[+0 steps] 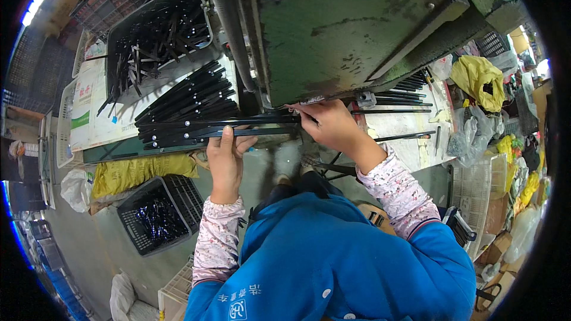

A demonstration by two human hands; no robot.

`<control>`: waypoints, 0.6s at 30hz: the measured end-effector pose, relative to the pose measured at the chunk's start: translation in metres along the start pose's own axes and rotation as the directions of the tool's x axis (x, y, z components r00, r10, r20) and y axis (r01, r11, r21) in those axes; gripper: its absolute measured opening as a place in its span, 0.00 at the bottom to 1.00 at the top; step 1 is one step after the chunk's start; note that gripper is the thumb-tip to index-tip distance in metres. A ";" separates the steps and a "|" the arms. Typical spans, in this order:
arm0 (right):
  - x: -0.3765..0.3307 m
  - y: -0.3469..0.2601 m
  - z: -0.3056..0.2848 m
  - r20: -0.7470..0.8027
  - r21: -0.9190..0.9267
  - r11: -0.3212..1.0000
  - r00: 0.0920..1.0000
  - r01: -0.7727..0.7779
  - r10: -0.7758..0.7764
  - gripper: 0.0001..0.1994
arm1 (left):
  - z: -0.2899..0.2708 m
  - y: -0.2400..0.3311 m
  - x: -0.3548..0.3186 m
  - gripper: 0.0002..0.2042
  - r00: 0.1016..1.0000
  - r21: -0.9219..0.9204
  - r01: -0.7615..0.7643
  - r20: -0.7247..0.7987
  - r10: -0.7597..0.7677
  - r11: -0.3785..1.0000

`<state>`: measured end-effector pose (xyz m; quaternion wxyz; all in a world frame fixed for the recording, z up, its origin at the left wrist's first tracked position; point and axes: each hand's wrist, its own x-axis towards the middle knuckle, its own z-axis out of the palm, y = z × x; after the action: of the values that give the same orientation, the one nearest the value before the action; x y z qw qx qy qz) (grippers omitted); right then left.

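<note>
My left hand [228, 157] is closed around a pair of slim black metal bars [267, 120], thumb on top and fingers beneath. The bars run sideways from the pile at the left to the underside of a green machine [339, 35]. At their right end, my right hand [333, 126] is pinched together just below the machine's lower edge. What its fingertips hold is hidden. Close to my left hand lies a fanned pile of black bars [190, 98] with shiny round rivet heads. More black bars [398, 98] lie on the right, beyond my right hand.
A dark bin [207, 21] of loose black strips stands at the back left. On the floor, a black crate [143, 244] holds dark shiny parts beside yellow sacking [143, 173]. Yellow and clear plastic bags [473, 137] and a pale crate [470, 202] stand at the right.
</note>
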<state>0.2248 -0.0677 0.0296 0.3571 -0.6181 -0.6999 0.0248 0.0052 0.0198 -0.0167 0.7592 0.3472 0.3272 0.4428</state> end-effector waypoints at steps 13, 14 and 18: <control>-0.012 0.015 -0.015 0.355 0.134 0.866 0.839 -0.482 0.412 0.16 | 0.003 0.002 -0.002 0.16 0.998 0.039 -0.055 0.016 0.054 0.998; -0.027 0.036 -0.008 0.264 -0.109 0.969 0.934 -0.220 0.241 0.16 | 0.006 0.004 -0.002 0.16 0.998 0.043 -0.053 0.021 0.052 0.998; -0.018 0.047 -0.012 0.259 -0.410 0.894 0.963 0.181 -0.076 0.21 | 0.008 0.006 -0.002 0.12 0.998 0.014 -0.056 0.038 0.055 0.998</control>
<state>0.2706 -0.0770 0.0076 0.1271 -0.6263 -0.7649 -0.0809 0.0075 0.0183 -0.0069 0.7501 0.3702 0.3062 0.4546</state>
